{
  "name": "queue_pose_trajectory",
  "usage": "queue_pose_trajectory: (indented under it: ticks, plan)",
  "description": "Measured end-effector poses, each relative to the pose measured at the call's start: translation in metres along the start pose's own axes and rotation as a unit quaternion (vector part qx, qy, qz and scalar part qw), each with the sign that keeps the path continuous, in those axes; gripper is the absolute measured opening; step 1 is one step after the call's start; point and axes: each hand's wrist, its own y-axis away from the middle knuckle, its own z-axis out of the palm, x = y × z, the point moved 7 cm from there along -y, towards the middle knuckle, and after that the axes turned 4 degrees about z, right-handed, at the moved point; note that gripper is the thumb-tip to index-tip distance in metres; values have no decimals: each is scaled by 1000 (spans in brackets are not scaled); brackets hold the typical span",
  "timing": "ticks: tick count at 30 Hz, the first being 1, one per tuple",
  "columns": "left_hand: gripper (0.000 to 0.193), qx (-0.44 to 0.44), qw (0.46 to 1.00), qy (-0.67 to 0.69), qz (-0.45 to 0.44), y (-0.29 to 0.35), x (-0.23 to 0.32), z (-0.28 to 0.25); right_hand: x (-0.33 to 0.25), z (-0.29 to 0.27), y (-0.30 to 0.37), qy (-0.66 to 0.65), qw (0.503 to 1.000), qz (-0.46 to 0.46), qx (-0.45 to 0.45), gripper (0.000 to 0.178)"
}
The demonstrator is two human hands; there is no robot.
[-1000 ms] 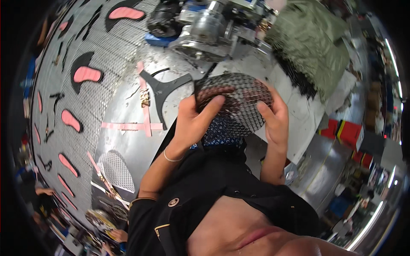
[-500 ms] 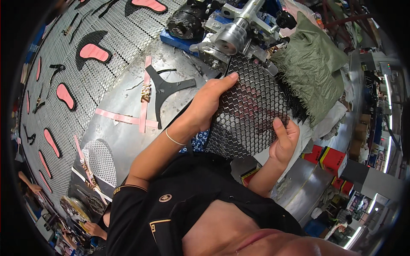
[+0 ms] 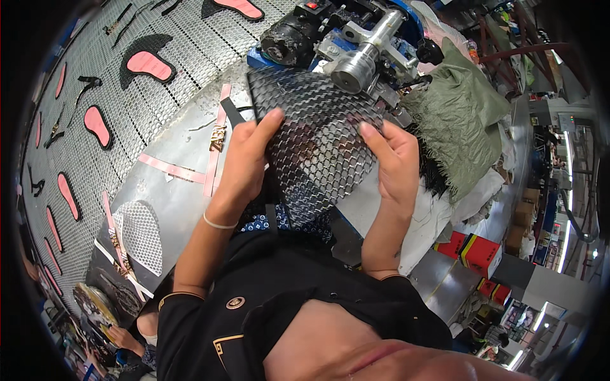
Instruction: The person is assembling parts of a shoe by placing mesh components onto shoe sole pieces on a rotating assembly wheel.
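Note:
I hold a black mesh sheet (image 3: 318,136) with hexagonal holes up in front of me, spread flat. My left hand (image 3: 248,159) grips its left edge, thumb on top. My right hand (image 3: 394,159) grips its right edge, fingers curled over the mesh. Just beyond the sheet stands a machine with a shiny metal cylinder (image 3: 362,57) and a black motor (image 3: 292,35).
A perforated metal conveyor (image 3: 127,101) to the left carries pink and black shoe-shaped pieces (image 3: 146,63). Pink tape strips (image 3: 213,152) cross the steel table. An olive cloth (image 3: 457,120) lies at the right. Red boxes (image 3: 480,254) sit lower right. Another person's hand (image 3: 121,336) shows at lower left.
The mesh sheet went from bunched in both hands to spread out flat and lifted toward the machine. My right hand moved from its lower edge up to its right edge.

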Motion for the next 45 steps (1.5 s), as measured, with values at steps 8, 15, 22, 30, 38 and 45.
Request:
queue_pose_trajectory:
  ticks: [8,15,22,30,38,45]
  plan:
    - [56,-88,994,-11,-66,72,-36,18,4,-10,2,60,998,19,6,16]
    - [61,-133,989,36,-44,74,-50,36,-14,-29,12,74,995,-29,60,18]
    - [58,-54,994,70,-56,68,-52,24,-16,6,22,71,995,-73,20,21]
    - [61,19,997,18,76,74,-34,-13,0,61,43,118,981,-133,-72,23]
    - [41,-48,741,-489,458,103,20,-23,42,74,43,-165,969,-43,-179,45]
    - [32,-52,704,-568,423,106,22,-15,47,53,63,-373,907,-19,-195,49]
